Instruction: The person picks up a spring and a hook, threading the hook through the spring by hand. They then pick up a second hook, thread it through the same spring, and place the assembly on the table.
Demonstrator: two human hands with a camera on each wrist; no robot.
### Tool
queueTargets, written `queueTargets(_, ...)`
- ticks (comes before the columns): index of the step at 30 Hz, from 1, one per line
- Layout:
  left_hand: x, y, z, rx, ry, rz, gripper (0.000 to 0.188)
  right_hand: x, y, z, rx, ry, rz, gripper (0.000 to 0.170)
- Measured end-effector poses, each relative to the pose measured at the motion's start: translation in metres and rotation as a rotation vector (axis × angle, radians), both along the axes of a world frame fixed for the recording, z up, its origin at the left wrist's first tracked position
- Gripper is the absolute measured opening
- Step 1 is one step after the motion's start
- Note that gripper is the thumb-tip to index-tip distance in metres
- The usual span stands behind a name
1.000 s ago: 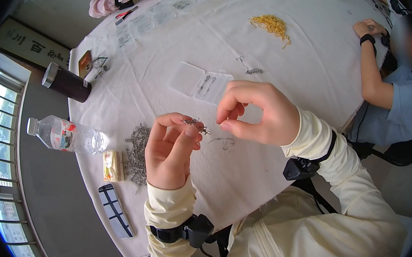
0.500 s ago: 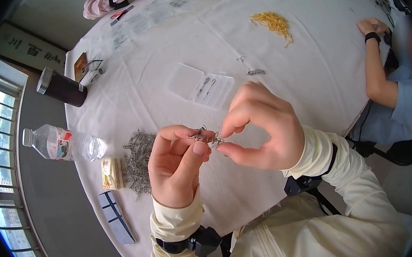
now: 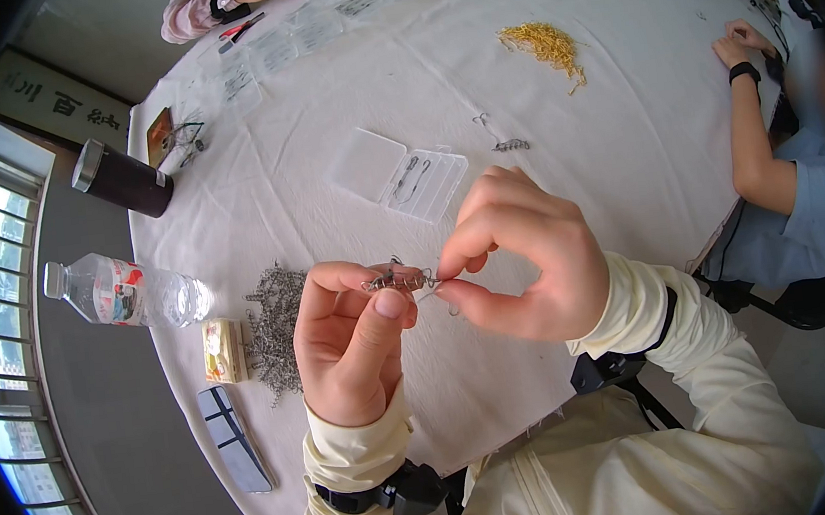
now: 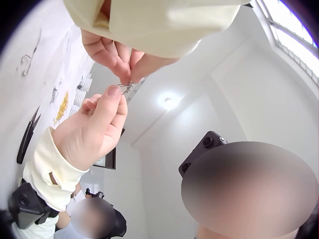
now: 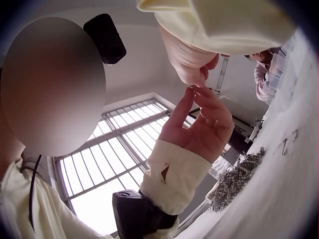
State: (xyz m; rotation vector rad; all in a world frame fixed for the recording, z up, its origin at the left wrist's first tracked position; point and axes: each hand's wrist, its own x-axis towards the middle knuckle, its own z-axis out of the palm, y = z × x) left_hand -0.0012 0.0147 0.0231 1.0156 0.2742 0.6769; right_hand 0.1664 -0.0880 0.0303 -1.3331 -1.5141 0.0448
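Note:
In the head view my left hand [image 3: 351, 339] pinches a small coiled wire spring [image 3: 400, 281] between thumb and fingers. My right hand [image 3: 529, 265] meets it from the right, thumb and forefinger pinching its end. The left wrist view shows the spring [image 4: 128, 88] between both sets of fingertips. On the cloth under the hands lies a small hook [image 3: 454, 308], mostly covered by the right hand. Beyond them stands an open clear plastic case [image 3: 440, 184] with dark fishing hooks [image 3: 409, 177] in it. A hook with a spring [image 3: 509, 145] lies to its right.
A heap of wire springs [image 3: 278, 332] lies left of my hands, near a tissue pack [image 3: 223, 351], phone [image 3: 234, 437], water bottle [image 3: 124, 291] and dark flask [image 3: 123, 177]. Farther off are a yellow pile [image 3: 543, 46] and several clear cases [image 3: 309, 35]. Other people sit around the table.
My right hand was apart from the spring; it has moved in to the spring's end and closed thumb and forefinger there. The left hand keeps hold, with the spring now lying more level.

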Motion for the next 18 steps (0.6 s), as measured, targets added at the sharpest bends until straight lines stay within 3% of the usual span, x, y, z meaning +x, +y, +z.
queueTargets(7, 0.000, -0.006, 0.008, 0.034, 0.048, 0.085, 0.013, -0.003, 0.000, 0.001, -0.021, 0.245, 0.060, 0.015)
queueTargets(18, -0.001, -0.011, 0.017, 0.099, 0.058, 0.098, 0.019, -0.001, 0.000, 0.004, -0.048, 0.255, 0.111, 0.016)
